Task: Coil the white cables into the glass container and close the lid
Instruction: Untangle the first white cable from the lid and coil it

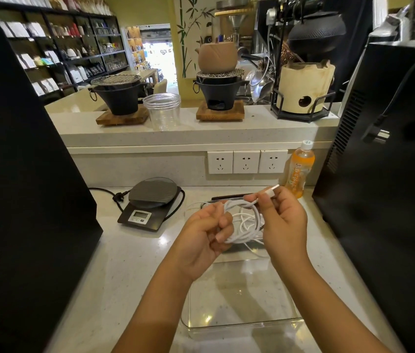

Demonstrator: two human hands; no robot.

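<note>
While the coil is held above the counter, the step in hand is judged to be winding the last of the white cable into a tidy loop before it is lowered into the glass container.

Far left, a kitchen scale [149, 205] with its black cord sits well clear and need not be touched.

Left hand [205, 234]: closed around the lower left of the white cable [246, 222], fingers curled over several bundled loops. This grip is best kept firm but not crushing, so the loops stay the same size and do not spring apart.

Between the hands, some thinner strands are seen crossing inside the loop and trailing below it; whether these belong to a second cable cannot be told. They should be gathered in before the coil is released.

Right hand [284, 220]: pinched shut on the cable's end, with the connector plug [270, 191] sticking out past thumb and forefinger. The plug end is best tucked under or wrapped once around the bundle so that the coil locks.

Below both hands, the glass container [242, 324] lies open on the counter, empty as far as can be seen. A clear flat piece beyond the hands may be the lid; not certain.

An orange drink bottle [299, 171] stands near on the right and should be avoided by the elbow.
</note>
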